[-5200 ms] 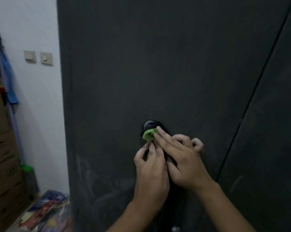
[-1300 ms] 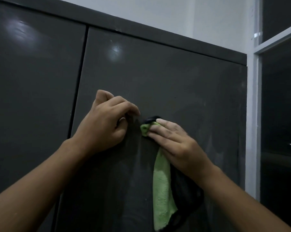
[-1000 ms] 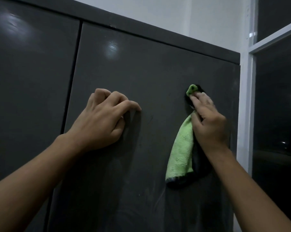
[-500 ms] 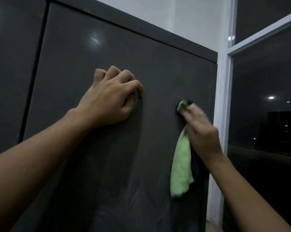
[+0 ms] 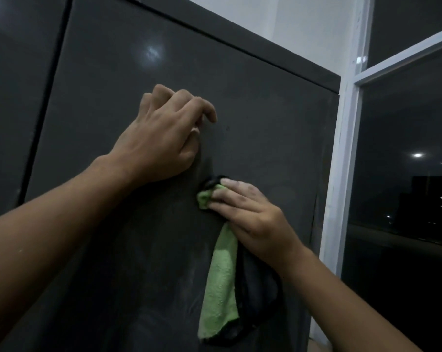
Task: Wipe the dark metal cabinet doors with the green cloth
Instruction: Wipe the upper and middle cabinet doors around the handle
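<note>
The dark metal cabinet's right door (image 5: 265, 110) fills the middle of the view, with faint wipe streaks low down. My right hand (image 5: 250, 214) holds the green cloth (image 5: 221, 283) and presses its bunched top end against the door with its fingers. The rest of the cloth, green with a dark backing, hangs down under my palm. My left hand (image 5: 161, 143) rests on the same door above and to the left, fingers curled, holding nothing. The left door (image 5: 16, 97) lies beyond a vertical gap.
A white window frame (image 5: 341, 161) stands right beside the cabinet's right edge, with dark glass (image 5: 405, 199) showing night lights. A white wall (image 5: 303, 26) rises above the cabinet top.
My right hand has slid the cloth down and to the left, from near the door's right edge toward its middle. My left hand has stayed braced on the door.
</note>
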`<state>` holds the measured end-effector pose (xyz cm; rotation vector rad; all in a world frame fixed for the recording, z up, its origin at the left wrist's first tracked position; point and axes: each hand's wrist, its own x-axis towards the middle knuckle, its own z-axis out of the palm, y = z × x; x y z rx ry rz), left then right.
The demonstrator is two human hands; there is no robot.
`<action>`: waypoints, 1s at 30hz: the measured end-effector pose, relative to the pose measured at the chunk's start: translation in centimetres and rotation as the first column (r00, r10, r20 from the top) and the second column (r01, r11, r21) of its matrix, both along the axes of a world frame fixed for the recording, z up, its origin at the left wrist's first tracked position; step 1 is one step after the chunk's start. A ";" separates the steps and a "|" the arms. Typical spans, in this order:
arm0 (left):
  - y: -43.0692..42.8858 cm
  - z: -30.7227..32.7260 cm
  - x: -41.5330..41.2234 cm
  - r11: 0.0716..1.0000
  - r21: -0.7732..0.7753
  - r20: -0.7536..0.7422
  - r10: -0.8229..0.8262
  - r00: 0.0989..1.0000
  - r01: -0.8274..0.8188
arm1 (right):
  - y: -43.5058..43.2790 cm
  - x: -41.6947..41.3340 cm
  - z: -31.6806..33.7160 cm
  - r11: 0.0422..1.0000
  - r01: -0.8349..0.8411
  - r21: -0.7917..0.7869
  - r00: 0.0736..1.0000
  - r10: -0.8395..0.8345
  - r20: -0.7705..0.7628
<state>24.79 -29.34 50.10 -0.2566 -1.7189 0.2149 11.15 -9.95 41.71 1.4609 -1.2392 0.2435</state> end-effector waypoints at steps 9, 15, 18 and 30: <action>0.2 -0.6 -0.4 0.936 -0.234 -0.025 0.266 0.964 -0.264 | 5.3 -2.9 -0.2 0.750 0.292 -0.594 0.872 0.047 0.488; 0.2 -0.6 -0.5 0.925 -0.269 0.004 0.281 0.960 -0.270 | 4.3 -2.8 -7.6 0.941 0.164 -0.295 0.978 -0.117 0.171; 0.2 -0.5 -0.4 0.929 -0.268 0.008 0.268 0.963 -0.257 | 6.2 -4.2 -6.7 0.958 0.201 -0.203 0.978 -0.185 0.096; 0.2 -1.2 -0.9 0.916 -0.295 -0.001 0.286 0.958 -0.273 | 7.4 -4.5 -2.9 0.696 0.342 -0.631 0.864 0.032 0.503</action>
